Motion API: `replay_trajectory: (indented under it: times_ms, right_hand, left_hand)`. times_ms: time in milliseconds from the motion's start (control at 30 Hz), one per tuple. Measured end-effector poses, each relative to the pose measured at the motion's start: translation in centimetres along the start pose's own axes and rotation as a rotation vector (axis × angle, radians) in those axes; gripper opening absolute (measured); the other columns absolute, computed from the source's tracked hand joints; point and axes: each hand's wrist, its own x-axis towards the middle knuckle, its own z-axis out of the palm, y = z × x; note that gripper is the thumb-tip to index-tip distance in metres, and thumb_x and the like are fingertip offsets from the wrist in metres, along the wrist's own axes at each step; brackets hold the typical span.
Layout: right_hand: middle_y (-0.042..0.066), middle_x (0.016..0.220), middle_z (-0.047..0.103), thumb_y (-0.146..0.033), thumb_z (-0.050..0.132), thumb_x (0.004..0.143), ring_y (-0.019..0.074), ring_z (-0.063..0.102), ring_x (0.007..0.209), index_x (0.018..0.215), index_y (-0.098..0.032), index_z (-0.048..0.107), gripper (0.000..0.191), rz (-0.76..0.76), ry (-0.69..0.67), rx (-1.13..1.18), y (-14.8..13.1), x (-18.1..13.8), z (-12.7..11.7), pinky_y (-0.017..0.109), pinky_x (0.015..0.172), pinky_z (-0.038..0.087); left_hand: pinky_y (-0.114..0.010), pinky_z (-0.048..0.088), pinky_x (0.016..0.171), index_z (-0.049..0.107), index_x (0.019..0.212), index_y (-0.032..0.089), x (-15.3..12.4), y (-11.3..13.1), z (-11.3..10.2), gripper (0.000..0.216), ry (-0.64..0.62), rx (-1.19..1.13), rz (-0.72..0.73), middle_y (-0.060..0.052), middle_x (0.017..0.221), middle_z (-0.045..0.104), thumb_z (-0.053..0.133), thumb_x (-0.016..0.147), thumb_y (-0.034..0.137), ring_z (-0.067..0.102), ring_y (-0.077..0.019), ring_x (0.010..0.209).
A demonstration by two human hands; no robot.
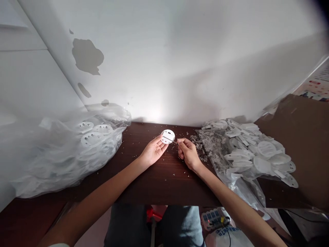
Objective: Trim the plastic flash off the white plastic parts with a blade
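Observation:
My left hand [152, 151] grips a round white plastic piece [168, 134] by its lower left edge, above the table. The piece has a small dark slot near its top and raised parts on the face turned to me. My right hand [188, 153] is closed, thumb and forefinger pinching a thin rod-like tool [174, 141]. It reaches leftward to the white piece, and a thin dark line runs across that face. Whether the line is the tool itself I cannot tell.
A clear bag [74, 164] of white plastic pieces stands at left. Several similar pieces [266, 149] are heaped at right beside small clear bits [200, 147]. Tiny scraps dot the dark table [154, 185]. A cardboard sheet [303, 144] stands far right; a power strip [211, 219] lies below.

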Motion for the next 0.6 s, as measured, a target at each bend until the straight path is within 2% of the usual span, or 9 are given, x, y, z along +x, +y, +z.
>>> replay_trajectory:
  times_ms: [200,367,600]
  right_hand:
    - [-0.011,0.053,0.045,-0.062,0.083,0.078,0.0050,0.034,0.037,0.088,-0.021,0.059,0.048,0.047,-0.029,0.021,0.31,0.31,-0.40,0.019,0.035,0.026]
    - [-0.011,0.054,0.044,-0.061,0.085,0.077,0.0042,0.031,0.039,0.088,-0.021,0.059,0.049,0.101,-0.075,0.048,0.08,0.45,-0.66,0.019,0.036,0.023]
    - [-0.013,0.052,0.030,-0.060,0.084,0.078,0.0045,0.020,0.042,0.090,-0.020,0.064,0.046,0.136,-0.090,0.045,-0.29,0.51,-0.76,0.018,0.038,0.019]
  left_hand:
    - [-0.032,0.054,0.113,0.073,0.124,0.020,0.08,-0.14,-0.06,0.029,0.004,-0.006,-0.021,-0.011,0.130,0.075,0.071,0.095,0.018,0.069,-0.0214,0.128]
    - [-0.030,0.053,0.113,0.075,0.114,0.019,0.20,0.12,-0.01,0.021,0.022,0.014,-0.032,-0.011,0.132,0.075,0.075,0.092,0.018,0.069,-0.0206,0.128]
    - [-0.032,0.055,0.110,0.076,0.112,0.019,0.20,0.07,0.03,0.022,0.025,0.033,-0.029,-0.012,0.132,0.074,0.077,0.091,0.019,0.068,-0.0226,0.128]
